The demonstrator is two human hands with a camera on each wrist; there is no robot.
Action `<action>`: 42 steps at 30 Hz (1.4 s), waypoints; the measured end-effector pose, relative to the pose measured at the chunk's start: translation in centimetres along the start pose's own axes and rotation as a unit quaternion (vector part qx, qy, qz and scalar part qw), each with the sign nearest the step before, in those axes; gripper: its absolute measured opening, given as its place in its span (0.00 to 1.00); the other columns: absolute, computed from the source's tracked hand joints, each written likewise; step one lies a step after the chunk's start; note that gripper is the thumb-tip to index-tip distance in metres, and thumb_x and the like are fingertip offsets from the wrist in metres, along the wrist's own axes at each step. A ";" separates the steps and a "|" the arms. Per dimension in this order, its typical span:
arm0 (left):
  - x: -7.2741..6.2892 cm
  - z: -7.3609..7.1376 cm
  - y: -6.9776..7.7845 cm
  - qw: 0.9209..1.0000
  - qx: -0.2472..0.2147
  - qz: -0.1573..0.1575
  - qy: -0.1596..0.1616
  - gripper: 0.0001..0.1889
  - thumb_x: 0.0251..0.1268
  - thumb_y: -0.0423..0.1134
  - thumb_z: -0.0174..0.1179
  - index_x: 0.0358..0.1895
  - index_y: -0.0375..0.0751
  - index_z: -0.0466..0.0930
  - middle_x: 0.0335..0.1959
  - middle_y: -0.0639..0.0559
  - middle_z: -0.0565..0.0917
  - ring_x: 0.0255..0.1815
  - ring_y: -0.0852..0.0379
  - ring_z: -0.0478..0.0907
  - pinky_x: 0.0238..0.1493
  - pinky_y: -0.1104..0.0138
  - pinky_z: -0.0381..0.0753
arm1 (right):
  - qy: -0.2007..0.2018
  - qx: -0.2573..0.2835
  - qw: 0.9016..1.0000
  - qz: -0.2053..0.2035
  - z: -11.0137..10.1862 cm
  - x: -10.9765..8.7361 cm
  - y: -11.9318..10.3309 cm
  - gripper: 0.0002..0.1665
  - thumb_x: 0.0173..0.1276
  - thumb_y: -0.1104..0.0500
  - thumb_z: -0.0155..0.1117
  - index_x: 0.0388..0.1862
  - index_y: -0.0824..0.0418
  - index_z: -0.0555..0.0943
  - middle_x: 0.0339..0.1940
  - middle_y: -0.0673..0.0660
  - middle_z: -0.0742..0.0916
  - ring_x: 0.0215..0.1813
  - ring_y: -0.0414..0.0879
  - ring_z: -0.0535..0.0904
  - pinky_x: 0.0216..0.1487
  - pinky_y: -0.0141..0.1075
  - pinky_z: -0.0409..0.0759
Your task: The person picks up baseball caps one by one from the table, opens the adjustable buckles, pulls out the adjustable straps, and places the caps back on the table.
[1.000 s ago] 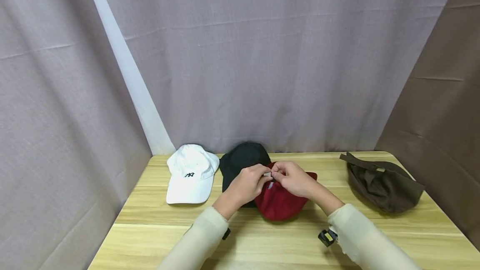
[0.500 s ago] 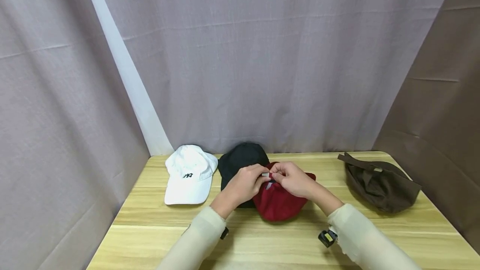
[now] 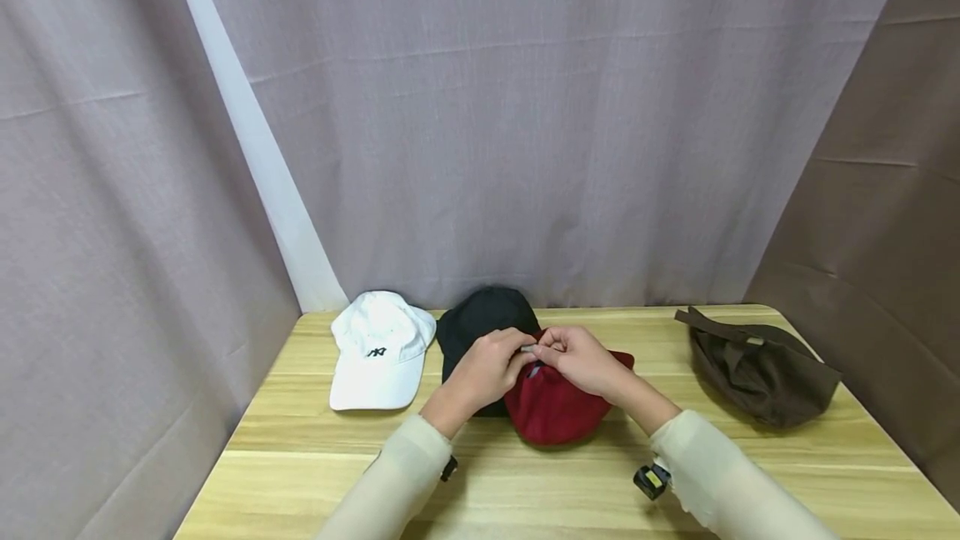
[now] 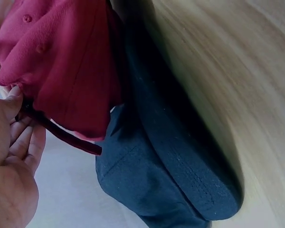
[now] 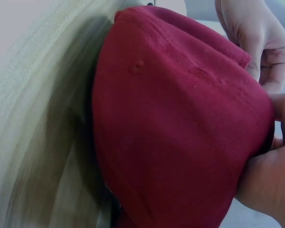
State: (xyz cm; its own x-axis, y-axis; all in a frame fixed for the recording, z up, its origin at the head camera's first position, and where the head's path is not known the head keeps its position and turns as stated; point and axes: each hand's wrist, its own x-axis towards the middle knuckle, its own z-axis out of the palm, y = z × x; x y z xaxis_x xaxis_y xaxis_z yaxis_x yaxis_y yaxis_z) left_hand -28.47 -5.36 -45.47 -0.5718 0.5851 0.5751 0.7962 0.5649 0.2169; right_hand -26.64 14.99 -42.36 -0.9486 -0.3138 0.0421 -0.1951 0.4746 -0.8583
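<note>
Red cap (image 3: 558, 411): at 4 o'clock from black cap (image 3: 483, 319), overlapping it in head view. Left hand (image 3: 486, 367) and right hand (image 3: 588, 365), fingers curled, pinch its rim near 11 o'clock, beside strap (image 4: 69, 135). Judgement: brace with one pinch, work strap with other, untwisted.

Held cap (image 3: 558, 411) ctr, 2nd cap (image 3: 480, 323) behind, 3rd cap (image 3: 381, 352) L, 4th cap (image 3: 768, 382) R
</note>
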 end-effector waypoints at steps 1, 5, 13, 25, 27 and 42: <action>0.0 0.0 0.0 1.000 0.002 0.000 0.000 0.08 0.77 0.38 0.65 0.52 0.42 0.88 0.47 0.53 0.92 0.48 0.56 0.88 0.54 0.67 0.87 | 0.003 -0.002 1.000 0.002 0.0 0.0 0.0 0.11 0.80 0.57 0.64 0.40 0.65 0.84 0.20 0.47 0.74 0.26 0.40 0.67 0.31 0.31 0.66; 0.0 0.1 0.2 1.000 0.003 0.002 -0.005 0.07 0.77 0.37 0.66 0.52 0.42 0.87 0.47 0.53 0.92 0.47 0.56 0.88 0.52 0.67 0.87 | 0.003 -0.003 1.000 -0.005 0.2 0.0 0.2 0.10 0.80 0.60 0.63 0.38 0.65 0.82 0.20 0.46 0.74 0.26 0.39 0.67 0.31 0.31 0.66; 0.1 0.2 0.4 1.000 0.001 0.011 -0.008 0.08 0.78 0.41 0.64 0.51 0.44 0.87 0.45 0.54 0.91 0.45 0.58 0.88 0.51 0.69 0.87 | -0.007 0.003 1.000 -0.028 0.0 0.0 0.7 0.10 0.79 0.63 0.61 0.35 0.66 0.80 0.19 0.46 0.73 0.25 0.38 0.66 0.30 0.29 0.65; 0.3 0.1 0.3 1.000 -0.009 0.023 0.002 0.08 0.78 0.42 0.65 0.51 0.44 0.88 0.45 0.55 0.92 0.45 0.59 0.88 0.52 0.69 0.87 | -0.029 0.017 0.998 -0.054 -0.7 -0.4 0.6 0.10 0.79 0.65 0.61 0.37 0.70 0.81 0.19 0.46 0.73 0.24 0.36 0.66 0.29 0.29 0.64; 0.2 0.1 0.3 1.000 -0.012 0.024 0.002 0.08 0.78 0.42 0.65 0.50 0.44 0.88 0.45 0.55 0.92 0.45 0.59 0.88 0.51 0.69 0.87 | -0.033 0.010 0.998 -0.057 -0.7 -0.4 0.6 0.10 0.79 0.65 0.61 0.36 0.70 0.81 0.20 0.46 0.73 0.25 0.36 0.67 0.30 0.28 0.65; -0.5 0.6 0.2 0.999 -0.033 0.018 -0.016 0.08 0.77 0.41 0.66 0.51 0.44 0.88 0.45 0.54 0.91 0.44 0.59 0.86 0.51 0.69 0.87 | -0.063 -0.024 0.996 -0.065 -1.0 -0.9 1.6 0.09 0.80 0.66 0.57 0.41 0.70 0.82 0.24 0.48 0.77 0.26 0.36 0.70 0.31 0.29 0.69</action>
State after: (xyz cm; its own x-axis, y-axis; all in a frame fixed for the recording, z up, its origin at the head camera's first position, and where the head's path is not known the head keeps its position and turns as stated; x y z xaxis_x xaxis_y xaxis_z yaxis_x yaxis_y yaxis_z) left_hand -28.17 -5.24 -46.21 -0.5476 0.6234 0.5582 0.8270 0.5045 0.2479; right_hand -26.33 16.84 -43.22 -0.8768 -0.4735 0.0839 -0.3278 0.4610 -0.8246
